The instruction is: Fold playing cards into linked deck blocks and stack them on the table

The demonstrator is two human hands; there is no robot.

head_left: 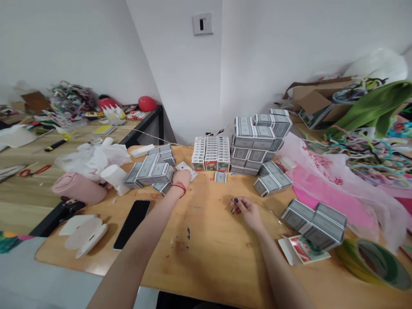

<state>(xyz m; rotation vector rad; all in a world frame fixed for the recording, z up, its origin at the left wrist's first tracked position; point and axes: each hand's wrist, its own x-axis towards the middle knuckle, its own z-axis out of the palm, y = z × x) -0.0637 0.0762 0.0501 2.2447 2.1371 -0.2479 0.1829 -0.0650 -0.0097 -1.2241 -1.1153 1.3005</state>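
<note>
My left hand point(182, 177), with a red string bracelet at the wrist, is closed at a few white playing cards point(192, 172) lying beside the left pile of boxes. Its fingertips are hidden behind the hand. Just left of it are stacked grey-patterned card boxes point(151, 169). My right hand point(247, 211) rests over the middle of the table, fingers loosely curled and apart, with nothing visible in them. Ahead of both hands stand three columns of white-edged card boxes point(211, 152), with a single grey-patterned piece point(220, 177) lying in front.
A tall stack of grey boxes point(252, 141) stands at the back right. More boxes point(317, 223), an opened card box point(305, 249) and tape point(375, 264) lie right. A phone point(132, 224), a pink roll point(79, 189) and a white case point(86, 236) sit left on the wooden table point(206, 257).
</note>
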